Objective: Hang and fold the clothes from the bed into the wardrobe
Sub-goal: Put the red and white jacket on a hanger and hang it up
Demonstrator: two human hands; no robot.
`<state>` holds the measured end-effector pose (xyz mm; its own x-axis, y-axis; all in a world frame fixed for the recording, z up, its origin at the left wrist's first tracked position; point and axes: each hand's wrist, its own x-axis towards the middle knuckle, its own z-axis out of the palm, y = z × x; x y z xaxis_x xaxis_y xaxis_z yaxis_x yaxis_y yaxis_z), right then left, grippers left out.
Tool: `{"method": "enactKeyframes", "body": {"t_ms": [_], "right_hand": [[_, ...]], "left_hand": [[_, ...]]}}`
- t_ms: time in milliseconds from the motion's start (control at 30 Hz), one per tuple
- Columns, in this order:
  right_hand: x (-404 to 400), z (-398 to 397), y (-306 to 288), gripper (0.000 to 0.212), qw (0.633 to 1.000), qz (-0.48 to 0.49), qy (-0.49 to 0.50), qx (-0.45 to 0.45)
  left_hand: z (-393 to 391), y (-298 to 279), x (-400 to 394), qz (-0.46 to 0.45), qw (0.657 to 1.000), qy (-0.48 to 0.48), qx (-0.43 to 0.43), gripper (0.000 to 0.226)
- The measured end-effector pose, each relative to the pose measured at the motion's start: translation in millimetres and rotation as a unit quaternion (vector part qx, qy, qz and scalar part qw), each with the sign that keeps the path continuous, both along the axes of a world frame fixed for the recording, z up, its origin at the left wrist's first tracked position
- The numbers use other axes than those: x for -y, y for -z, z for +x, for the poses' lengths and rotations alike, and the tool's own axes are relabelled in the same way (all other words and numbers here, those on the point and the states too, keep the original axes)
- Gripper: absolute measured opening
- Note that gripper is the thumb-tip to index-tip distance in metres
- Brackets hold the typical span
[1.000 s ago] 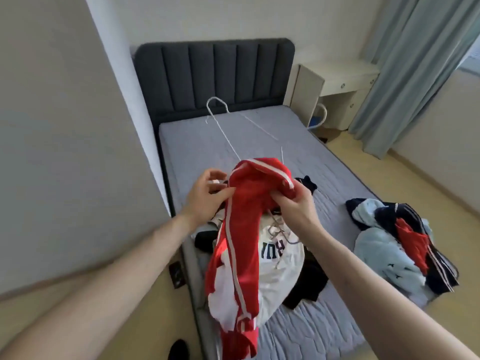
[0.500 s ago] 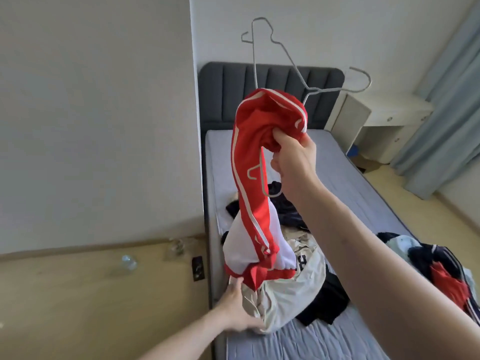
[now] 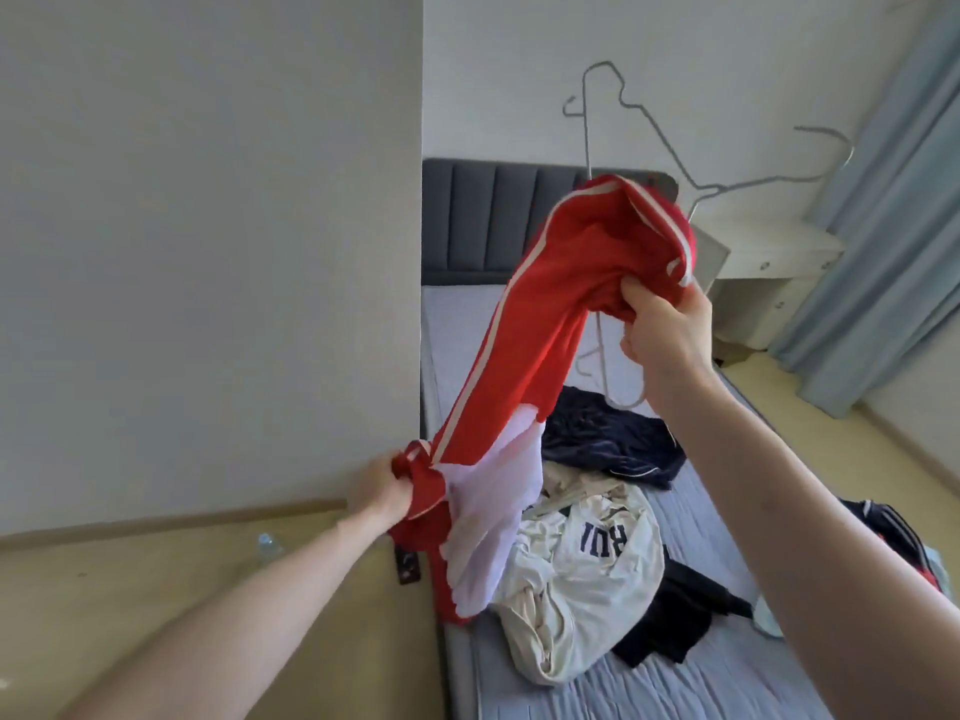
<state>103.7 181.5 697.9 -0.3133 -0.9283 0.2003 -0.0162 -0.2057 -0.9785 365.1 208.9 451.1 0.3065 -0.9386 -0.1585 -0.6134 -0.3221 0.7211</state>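
A red and white garment point(image 3: 530, 330) with white stripes is stretched in the air over the bed point(image 3: 654, 683). My right hand point(image 3: 662, 324) grips its bunched top, together with thin wire hangers point(image 3: 675, 163) that stick up above the cloth. My left hand point(image 3: 382, 491) is closed on the garment's lower red end, near the bed's left edge. Under it on the mattress lie a cream shirt point(image 3: 576, 579) with dark letters, a navy garment point(image 3: 608, 439) and a black garment point(image 3: 670, 615).
A white wall point(image 3: 208, 252) stands close on the left, with the dark padded headboard point(image 3: 493, 220) beyond. A white bedside table point(image 3: 763, 262) and pale blue curtains point(image 3: 893, 226) are at the right. More clothes point(image 3: 904, 543) lie at the bed's right edge. A plastic bottle point(image 3: 267, 544) lies on the floor.
My left hand has taken hold of the garment's lower end and pulled it out to the left. My right hand still holds the top and hangers up high.
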Motion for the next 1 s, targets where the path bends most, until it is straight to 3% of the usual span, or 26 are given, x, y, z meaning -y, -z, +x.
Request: {"method": "enactKeyframes", "body": {"t_ms": [133, 300, 533, 667, 833, 1000], "right_hand": [[-7, -37, 53, 0.016, 0.986, 0.061, 0.018, -0.157], [-21, -38, 119, 0.006, 0.961, 0.147, 0.027, -0.233], [-65, 16, 152, 0.039, 0.947, 0.226, 0.028, -0.228], [-107, 73, 156, 0.029, 0.957, 0.194, -0.035, -0.213], [-136, 139, 172, 0.037, 0.953, 0.182, -0.207, -0.124], [-141, 182, 191, 0.039, 0.945, 0.190, -0.257, -0.064]], "left_hand": [[63, -59, 6, -0.065, 0.996, 0.049, -0.019, 0.023], [81, -123, 4, -0.089, 0.992, 0.079, 0.045, 0.024], [85, -156, -16, -0.030, 0.992, 0.054, -0.108, 0.013], [90, -168, -29, -0.010, 0.976, 0.012, -0.218, 0.008], [94, -182, -49, 0.018, 0.971, 0.042, -0.236, 0.008], [100, -195, -64, 0.016, 0.961, 0.098, -0.257, 0.006]]}}
